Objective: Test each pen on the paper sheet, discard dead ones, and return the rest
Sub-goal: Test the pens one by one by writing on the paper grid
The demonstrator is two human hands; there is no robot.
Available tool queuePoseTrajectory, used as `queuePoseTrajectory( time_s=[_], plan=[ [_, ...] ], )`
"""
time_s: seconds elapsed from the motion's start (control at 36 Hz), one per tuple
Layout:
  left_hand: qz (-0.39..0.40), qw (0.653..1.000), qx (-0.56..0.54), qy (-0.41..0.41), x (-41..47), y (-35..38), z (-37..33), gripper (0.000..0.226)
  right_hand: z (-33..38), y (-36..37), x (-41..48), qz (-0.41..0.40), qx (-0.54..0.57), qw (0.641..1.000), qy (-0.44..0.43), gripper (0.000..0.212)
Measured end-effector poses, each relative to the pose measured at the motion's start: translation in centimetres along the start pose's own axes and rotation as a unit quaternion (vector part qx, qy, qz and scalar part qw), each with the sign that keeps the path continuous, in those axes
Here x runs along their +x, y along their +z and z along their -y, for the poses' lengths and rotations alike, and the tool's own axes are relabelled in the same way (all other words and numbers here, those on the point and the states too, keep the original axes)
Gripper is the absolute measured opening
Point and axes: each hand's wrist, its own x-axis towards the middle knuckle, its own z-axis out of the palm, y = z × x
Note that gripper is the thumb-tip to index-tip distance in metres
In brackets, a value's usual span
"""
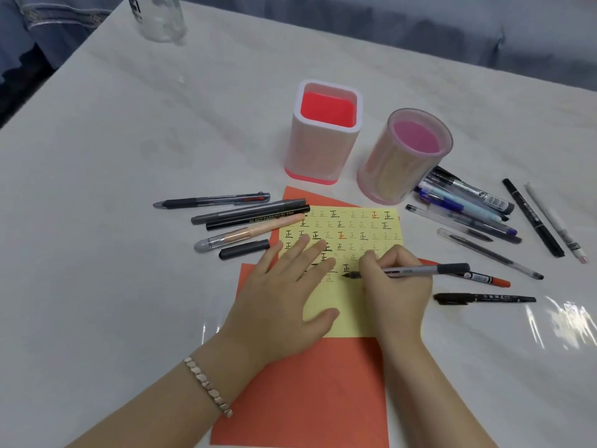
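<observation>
The yellow paper sheet (361, 229) carries rows of the handwritten character 正, mostly in black, two in red. The black pen (258, 217) just left of the sheet reads "PLANT CARBON"; the rest is blurred.

I am counting two holders on the surface (129, 156): one square pen holder (326, 147) and one round pen holder (403, 163). Four left-side pens (248, 212) are lying beside one short black cap-like piece (244, 248). Five single pens (491, 253) are lying on my right. A heap of pens (465, 205) is overlapping too much to count. I am holding one grey pen (413, 270). One yellow sheet (349, 315) is lying on orange paper (307, 399), seemingly two sheets. One glass bottle (160, 17) is standing far off.
</observation>
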Motion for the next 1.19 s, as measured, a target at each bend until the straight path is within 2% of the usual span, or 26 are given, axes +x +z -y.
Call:
queuePoseTrajectory(
  time_s=[0.06, 0.53, 1.19],
  plan=[
    [-0.002, 1.000, -0.004, -0.002, 0.0, 0.1, 0.0, 0.061, -0.5, 0.2, -0.2, -0.007, -0.016, 1.000, -0.016, 0.027],
    [-0.011, 1.000, -0.010, -0.004, 0.0, 0.1, 0.0, 0.061, -1.0, 0.6, -0.3, -0.005, -0.036, 0.998, -0.060, 0.028],
    [-0.008, 1.000, -0.005, -0.004, 0.1, 0.0, 0.0, 0.062, -1.4, 0.5, 0.1, -0.019, -0.038, 0.997, -0.063, 0.029]
  ],
)
